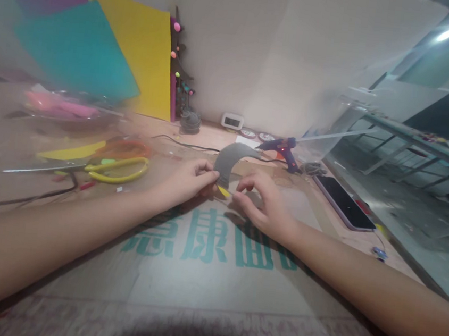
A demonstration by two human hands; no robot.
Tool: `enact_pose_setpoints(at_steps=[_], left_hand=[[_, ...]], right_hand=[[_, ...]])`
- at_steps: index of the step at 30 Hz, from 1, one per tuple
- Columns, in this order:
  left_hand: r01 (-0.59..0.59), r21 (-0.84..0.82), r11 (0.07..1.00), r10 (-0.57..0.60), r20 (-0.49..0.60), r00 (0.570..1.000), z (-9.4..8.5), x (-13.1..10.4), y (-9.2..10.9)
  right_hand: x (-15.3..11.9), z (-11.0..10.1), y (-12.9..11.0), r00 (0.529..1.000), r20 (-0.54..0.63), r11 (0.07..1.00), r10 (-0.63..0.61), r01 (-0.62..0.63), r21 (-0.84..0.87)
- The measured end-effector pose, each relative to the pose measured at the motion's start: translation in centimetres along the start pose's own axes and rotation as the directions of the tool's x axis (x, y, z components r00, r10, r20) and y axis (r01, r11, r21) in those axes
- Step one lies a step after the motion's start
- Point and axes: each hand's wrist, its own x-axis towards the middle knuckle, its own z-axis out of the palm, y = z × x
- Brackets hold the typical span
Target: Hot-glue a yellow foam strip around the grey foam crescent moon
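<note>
Head view: your left hand (pixel 189 181) and right hand (pixel 263 201) pinch the curved grey strip (pixel 231 160)'s lower end; light, floppy, best held near its edges.

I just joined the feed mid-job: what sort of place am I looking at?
Probably a home or hobby craft desk: coloured sheets lean on the wall, a glue gun and yellow scissors lie out, and both hands pinch a curved grey strip.

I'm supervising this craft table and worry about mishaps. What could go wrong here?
The glue gun lies close behind the hands with a red light showing, so it may be hot; a burn seems possible. Its cord could snag the left hand. Glue might reach the phone.
</note>
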Motion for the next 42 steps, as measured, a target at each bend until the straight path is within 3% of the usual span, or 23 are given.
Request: enact_pose_setpoints(at_steps=[5, 11, 16, 23, 30, 36, 42], left_hand=[[-0.048, -0.087, 0.995, 0.05, 0.019, 0.999, -0.2, -0.1, -0.1], [-0.057, -0.159, 0.986, 0.07, 0.074, 0.995, -0.1, -0.5, 0.6], [-0.094, -0.128, 0.987, 0.102, 0.056, 0.993, -0.1, -0.4, 0.5], [-0.118, -0.1, 0.988, 0.125, 0.067, 0.99, -0.2, -0.2, 0.0], [-0.13, -0.088, 0.988, 0.133, 0.027, 0.991, -0.2, 0.0, -0.2], [-0.143, -0.079, 0.987, 0.145, 0.01, 0.989, -0.1, 0.0, 0.0], [-0.178, -0.073, 0.981, 0.181, 0.042, 0.983, -0.2, 0.0, 0.1]], right_hand=[[0.4, 0.1, 1.3, 0.976, -0.08, 0.979, 0.202, -0.199, 0.048], [0.4, 0.2, 1.2, 0.982, -0.04, 0.98, 0.184, -0.18, 0.087], [0.3, 0.2, 0.9, 0.974, -0.132, 0.981, 0.185, -0.176, 0.08], [0.2, 0.4, 1.3, 0.986, 0.02, 0.979, 0.168, -0.169, 0.112], [0.1, 0.4, 1.1, 0.974, -0.023, 0.974, 0.224, -0.223, 0.052], [0.5, 0.0, 0.7, 0.93, 0.104, 0.918, 0.353, -0.365, 0.157], [0.6, 0.2, 0.9, 0.952, 0.095, 0.952, 0.291, -0.298, 0.064]])
